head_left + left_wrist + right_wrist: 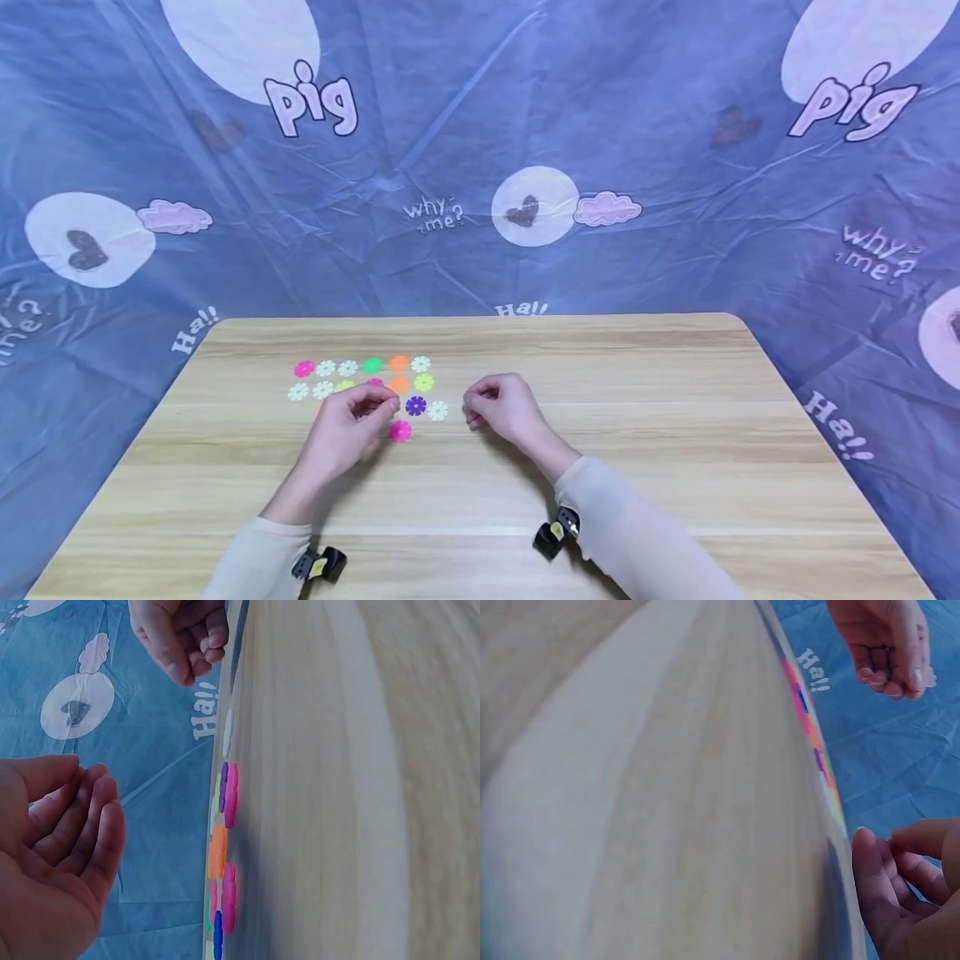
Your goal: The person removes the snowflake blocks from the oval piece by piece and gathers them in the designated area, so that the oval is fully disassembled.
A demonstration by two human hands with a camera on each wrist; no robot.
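Flat, flower-shaped plastic discs with notched rims lie in rows on the wooden table. My left hand [347, 423] hovers over the front of these rows and hides several of them. Just right of its fingertips are a purple disc [416, 406] and a white disc [438, 410], with a pink disc [400, 431] nearer me. In the left wrist view, the fingers of the left hand [64, 851] bend loosely around an empty palm. Right of the rows, my right hand [510, 410] is raised above the table. Its fingers [881, 877] curl loosely, with nothing visible between them.
Farther back are a green disc [372, 365], orange discs [399, 363] and a yellow-green disc [423, 382]. The wooden table [637, 375] meets a blue printed cloth [465, 275] at its far edge and sides. A small black camera [551, 540] is strapped to each wrist.
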